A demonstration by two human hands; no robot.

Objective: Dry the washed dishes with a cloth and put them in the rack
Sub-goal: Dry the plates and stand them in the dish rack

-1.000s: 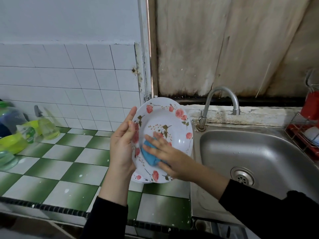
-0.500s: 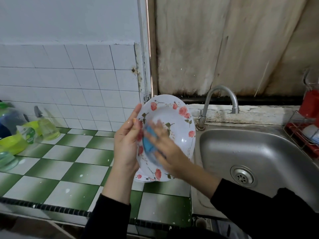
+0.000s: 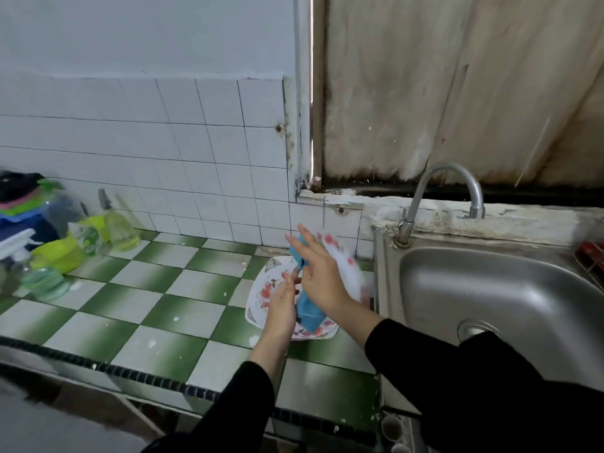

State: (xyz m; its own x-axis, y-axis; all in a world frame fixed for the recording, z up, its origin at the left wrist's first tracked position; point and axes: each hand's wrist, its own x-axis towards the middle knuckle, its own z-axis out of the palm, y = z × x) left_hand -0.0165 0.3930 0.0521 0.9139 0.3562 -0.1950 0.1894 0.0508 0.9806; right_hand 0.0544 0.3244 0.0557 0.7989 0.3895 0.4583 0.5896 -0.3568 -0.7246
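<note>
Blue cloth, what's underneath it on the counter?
A floral plate lies on the tiled counter below the blue cloth. The cloth, left hand and right hand cover its middle, so anything on it is hidden.

White plate (image 3: 260, 297) with red flowers on it. Cloth (image 3: 309, 310) is bright blue, countertop (image 3: 130, 305) green-and-white checkered, sleeves (image 3: 457, 387) black.

A home kitchen: steel sink (image 3: 490, 289), tap (image 3: 441, 197), tiled counter (image 3: 130, 305).

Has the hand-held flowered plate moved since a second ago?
Yes, downward. The plate, now blurred, earlier rose to the faucet outlet's height; now it sits below the faucet's base.
</note>
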